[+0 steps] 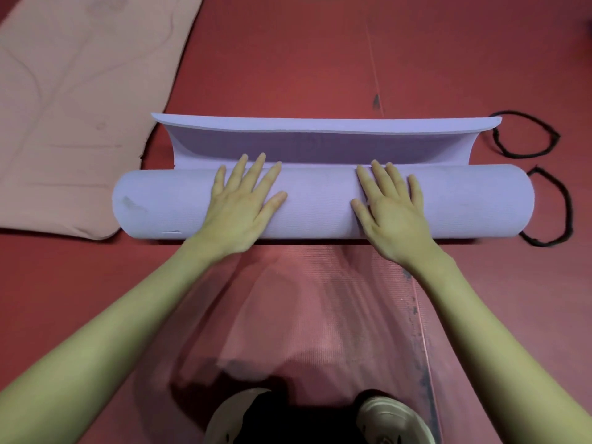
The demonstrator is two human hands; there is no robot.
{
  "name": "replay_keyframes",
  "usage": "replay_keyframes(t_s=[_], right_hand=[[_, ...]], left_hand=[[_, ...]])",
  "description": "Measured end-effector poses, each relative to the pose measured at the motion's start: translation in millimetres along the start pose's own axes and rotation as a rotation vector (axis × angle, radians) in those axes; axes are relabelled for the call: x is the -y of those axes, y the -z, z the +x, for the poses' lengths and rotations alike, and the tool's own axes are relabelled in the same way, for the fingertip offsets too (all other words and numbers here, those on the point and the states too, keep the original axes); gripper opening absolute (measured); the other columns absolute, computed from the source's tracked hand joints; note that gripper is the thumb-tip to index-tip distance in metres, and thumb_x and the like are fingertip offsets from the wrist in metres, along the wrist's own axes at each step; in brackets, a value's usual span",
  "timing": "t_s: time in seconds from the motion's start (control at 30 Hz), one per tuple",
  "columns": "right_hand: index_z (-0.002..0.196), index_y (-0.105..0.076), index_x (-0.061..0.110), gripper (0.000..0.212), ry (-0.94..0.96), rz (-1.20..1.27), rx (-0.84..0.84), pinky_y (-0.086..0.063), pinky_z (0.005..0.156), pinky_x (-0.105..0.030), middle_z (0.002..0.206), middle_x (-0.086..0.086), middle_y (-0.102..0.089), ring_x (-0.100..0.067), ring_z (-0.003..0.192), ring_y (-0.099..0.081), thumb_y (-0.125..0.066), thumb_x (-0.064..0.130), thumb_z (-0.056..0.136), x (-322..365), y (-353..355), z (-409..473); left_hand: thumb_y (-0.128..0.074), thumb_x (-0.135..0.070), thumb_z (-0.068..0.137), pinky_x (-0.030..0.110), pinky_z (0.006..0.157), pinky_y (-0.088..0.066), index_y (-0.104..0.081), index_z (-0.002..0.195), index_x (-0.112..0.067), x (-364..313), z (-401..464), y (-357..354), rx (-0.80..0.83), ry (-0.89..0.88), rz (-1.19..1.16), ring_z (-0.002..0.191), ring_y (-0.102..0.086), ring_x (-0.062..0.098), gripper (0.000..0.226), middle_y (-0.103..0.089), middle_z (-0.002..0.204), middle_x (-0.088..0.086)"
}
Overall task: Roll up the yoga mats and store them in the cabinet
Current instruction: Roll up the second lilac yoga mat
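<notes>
Lilac foam yoga mat (320, 203) on red floor (288, 59), nearly rolled, last flap curling up behind roll. Left hand (238, 208) and right hand (392, 213) flat on roll, fingers straight, spread, gripping nothing. Pale pink mat (70, 107) flat at left; black cord loops (525, 136) at right.

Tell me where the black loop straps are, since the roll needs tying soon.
In the head view, both black loop straps lie on the red floor beside the purple yoga mat, off its right end.

Black straps (525, 134) beside roll's (320, 216) right end
</notes>
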State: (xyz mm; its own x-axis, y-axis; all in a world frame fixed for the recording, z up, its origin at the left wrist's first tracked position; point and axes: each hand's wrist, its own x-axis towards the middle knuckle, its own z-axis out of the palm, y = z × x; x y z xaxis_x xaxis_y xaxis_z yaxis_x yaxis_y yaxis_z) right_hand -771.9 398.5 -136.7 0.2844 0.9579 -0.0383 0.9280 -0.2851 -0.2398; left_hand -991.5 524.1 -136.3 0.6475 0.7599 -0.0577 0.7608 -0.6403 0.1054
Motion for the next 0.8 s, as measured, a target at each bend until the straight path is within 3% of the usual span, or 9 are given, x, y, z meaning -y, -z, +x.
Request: replay_keyframes(t_s=[0.1, 0.27, 0.5, 0.6, 0.7, 0.8], right_hand=[[0.155, -0.018, 0.022, 0.067, 0.026, -0.013, -0.043, 0.002, 0.118, -0.044, 0.162, -0.005, -0.013, -0.024, 0.15, -0.006, -0.008, 0.05, 0.094, -4.8, -3.5, -3.1], [0.154, -0.02, 0.024, 0.071, 0.035, -0.06, -0.042, -0.002, 0.117, -0.045, 0.16, -0.004, -0.022, -0.024, 0.148, -0.014, -0.003, 0.053, 0.092, -12.0, -2.0, 24.1], [0.154, -0.023, 0.021, 0.055, 0.021, -0.036, 0.013, -0.003, 0.118, -0.046, 0.159, -0.006, -0.023, -0.022, 0.148, -0.013, -0.023, 0.045, 0.104, -16.1, 6.0, 62.4], [0.154, -0.02, 0.017, 0.075, 0.047, -0.012, -0.017, 0.001, 0.118, -0.047, 0.161, -0.01, -0.017, -0.025, 0.149, -0.008, -0.027, 0.057, 0.091, -17.8, 5.6, 54.5], [0.155, -0.016, 0.015, 0.112, 0.132, -0.1, -0.057, 0.003, 0.118, -0.048, 0.161, -0.015, -0.013, -0.029, 0.15, -0.007, -0.066, 0.067, 0.07, -22.4, -2.3, 44.1], [0.153, -0.021, 0.012, 0.142, 0.148, -0.21, -0.085, -0.006, 0.117, -0.051, 0.156, -0.019, -0.024, -0.035, 0.146, -0.02, -0.092, 0.055, 0.037, -27.9, -9.4, 48.0]], left_hand=[[-0.003, -0.061, 0.095, 0.05, 0.118, 0.002, -0.008, 0.153, -0.033, 3.3, 14.9, 4.4, 0.044, 0.007, -0.002, 0.149, 0.001, 0.023, 0.065, -0.007, 0.162, -0.001], [0.0, -0.064, 0.088, 0.053, 0.118, 0.006, -0.001, 0.154, -0.028, 4.3, -2.2, -0.9, 0.018, -0.076, 0.022, 0.148, 0.008, 0.026, 0.076, 0.004, 0.162, 0.004], [-0.019, -0.072, 0.087, 0.054, 0.118, 0.004, 0.004, 0.154, -0.025, 23.1, 6.8, -9.8, -0.051, -0.142, 0.065, 0.148, 0.01, 0.028, 0.085, 0.009, 0.161, 0.008], [-0.036, -0.083, 0.075, 0.053, 0.117, 0.008, 0.008, 0.153, -0.028, 26.5, 22.7, -6.7, -0.029, -0.141, 0.065, 0.148, 0.012, 0.028, 0.105, 0.011, 0.161, 0.008], [-0.063, -0.08, 0.06, 0.054, 0.117, 0.004, 0.003, 0.154, -0.026, 27.8, 35.8, -2.2, -0.012, -0.125, 0.109, 0.148, 0.002, 0.03, 0.126, -0.001, 0.161, 0.01], [-0.079, -0.065, 0.055, 0.054, 0.117, -0.003, -0.004, 0.154, -0.024, 26.3, 43.0, 0.5, -0.04, -0.114, 0.156, 0.146, -0.011, 0.032, 0.13, -0.015, 0.159, 0.012]])
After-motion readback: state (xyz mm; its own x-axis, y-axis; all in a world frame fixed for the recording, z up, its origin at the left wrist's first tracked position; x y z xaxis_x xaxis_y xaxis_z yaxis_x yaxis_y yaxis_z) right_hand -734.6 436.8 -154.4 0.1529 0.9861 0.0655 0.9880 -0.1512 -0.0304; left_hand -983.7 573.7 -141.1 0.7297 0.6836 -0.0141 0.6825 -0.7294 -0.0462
